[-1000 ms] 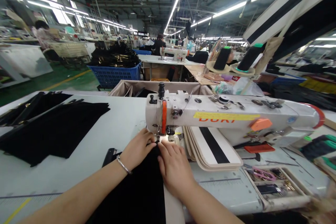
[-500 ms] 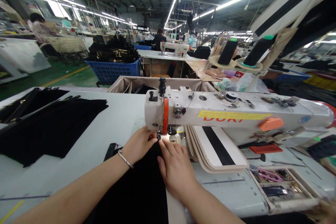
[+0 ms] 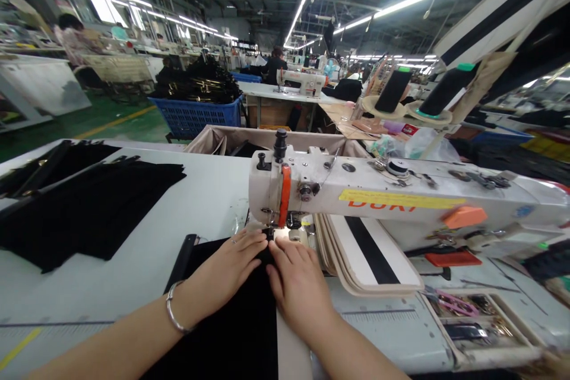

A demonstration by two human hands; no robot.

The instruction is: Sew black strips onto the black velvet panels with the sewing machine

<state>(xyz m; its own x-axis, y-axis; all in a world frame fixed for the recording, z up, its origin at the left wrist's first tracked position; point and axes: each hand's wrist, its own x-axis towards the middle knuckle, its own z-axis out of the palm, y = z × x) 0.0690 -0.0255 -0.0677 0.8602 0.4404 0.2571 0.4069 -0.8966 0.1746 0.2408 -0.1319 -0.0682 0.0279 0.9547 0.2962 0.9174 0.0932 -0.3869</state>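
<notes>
A piece of black fabric [image 3: 236,332] lies under the needle area of a white sewing machine [image 3: 329,184] and hangs toward me. My left hand [image 3: 225,270], with a silver bangle on the wrist, rests on its left part, fingers stretched toward the presser foot [image 3: 269,234]. My right hand [image 3: 296,282] lies flat along the right side, fingertips just in front of the needle area, thumb pointing at the left hand. Both hands press on the cloth without gripping it. The stitching point is partly hidden by my fingertips.
More black pieces [image 3: 98,208] lie at the left on the table. A stack of white panels with a black stripe [image 3: 378,249] sits under the machine arm. At right is a tray of small tools [image 3: 485,323]. Behind stand a fabric-lined bin [image 3: 214,136] and a blue crate [image 3: 196,119].
My left hand has gone from fingers bunched at the presser foot to lying flatter on the fabric, with its wrist farther left and nearer me. My right hand is almost unmoved.
</notes>
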